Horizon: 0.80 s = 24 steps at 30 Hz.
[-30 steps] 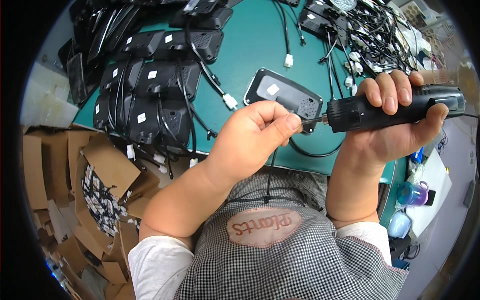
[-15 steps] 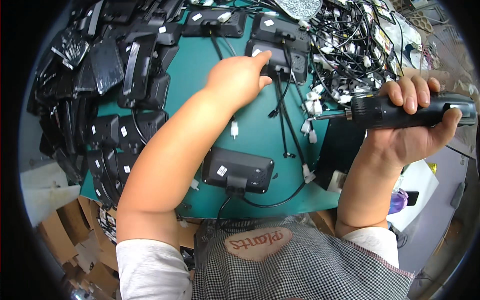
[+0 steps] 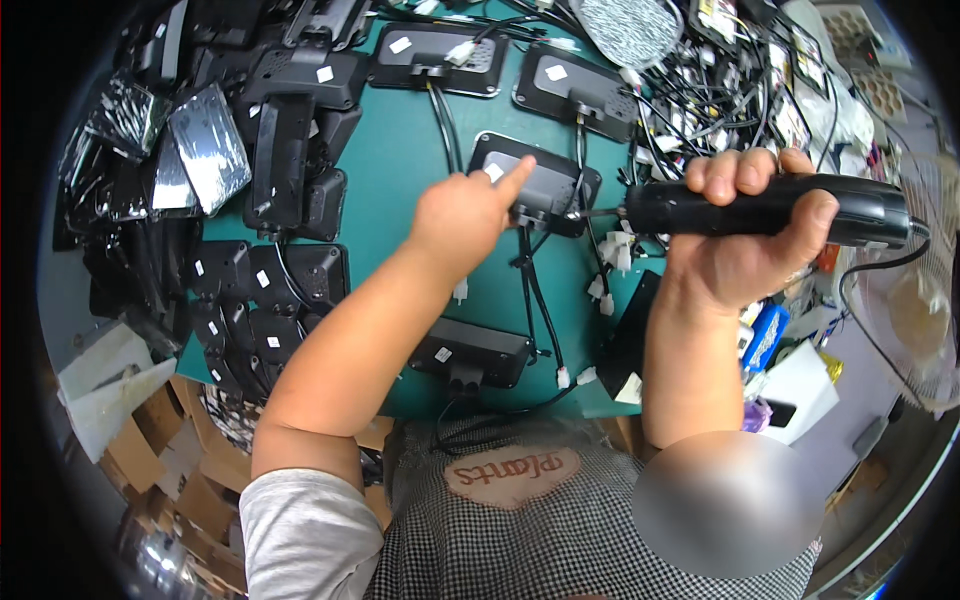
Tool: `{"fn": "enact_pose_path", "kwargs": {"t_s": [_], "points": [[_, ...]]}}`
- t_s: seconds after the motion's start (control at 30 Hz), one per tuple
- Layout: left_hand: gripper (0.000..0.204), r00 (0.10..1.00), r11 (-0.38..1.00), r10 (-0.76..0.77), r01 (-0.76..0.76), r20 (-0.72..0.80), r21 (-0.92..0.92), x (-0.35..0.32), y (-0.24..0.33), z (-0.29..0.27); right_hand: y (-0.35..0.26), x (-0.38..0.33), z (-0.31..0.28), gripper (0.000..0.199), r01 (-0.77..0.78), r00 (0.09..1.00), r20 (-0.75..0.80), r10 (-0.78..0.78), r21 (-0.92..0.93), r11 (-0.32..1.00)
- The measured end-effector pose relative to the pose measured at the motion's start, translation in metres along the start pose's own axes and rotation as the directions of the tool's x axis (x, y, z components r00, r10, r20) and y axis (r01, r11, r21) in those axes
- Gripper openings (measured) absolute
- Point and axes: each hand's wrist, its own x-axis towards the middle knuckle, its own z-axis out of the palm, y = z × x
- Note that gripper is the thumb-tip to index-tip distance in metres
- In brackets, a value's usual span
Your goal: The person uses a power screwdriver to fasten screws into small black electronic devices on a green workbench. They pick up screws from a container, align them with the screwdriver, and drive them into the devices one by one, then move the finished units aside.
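A flat black device housing (image 3: 560, 180) with a white sticker and a short cable lies back side up at the middle of the bench. My left hand (image 3: 465, 220) holds it at its left end, the index finger stretched across its back; the other fingers are partly hidden. My right hand (image 3: 750, 210) is wrapped round a black electric screwdriver (image 3: 860, 210), held level. The screwdriver's bit (image 3: 598, 213) points left and its tip is at the housing's lower right corner; whether it touches a screw I cannot tell.
Similar housings lie behind (image 3: 575, 90) and nearer me (image 3: 470, 352) on the green mat (image 3: 400, 140). Stacked black housings (image 3: 275, 160) crowd the left side. A heap of cables with white connectors (image 3: 700, 130) and a round dish of small metal pieces (image 3: 630, 25) stand at the back right.
The housing under my left hand has come nearer me, apart from the one behind it. My right hand has brought the screwdriver left, its bit now at the housing's corner.
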Motion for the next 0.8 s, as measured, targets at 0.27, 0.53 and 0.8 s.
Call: {"fn": "enact_pose_path", "kwargs": {"t_s": [0.27, 0.53, 0.8], "points": [[0.061, 0.995, 0.973, -0.061, 0.042, -0.079, -0.229, -0.007, -0.001, 0.007, 0.114, 0.01, 0.028, 0.04, 0.166, 0.978, 0.143, -0.154, -0.08, 0.983], [0.051, 0.971, 0.984, -0.038, -0.005, -0.238, -0.179, -0.006, -0.009, 0.022, 0.149, 0.013, 0.019, 0.049, 0.155, 0.967, 0.217, -0.133, -0.087, 0.984], [0.053, 0.968, 0.969, -0.072, 0.01, -0.242, -0.248, -0.005, -0.01, 0.023, 0.154, 0.013, 0.0, 0.037, 0.088, 0.936, 0.351, -0.026, -0.161, 0.983]]}}
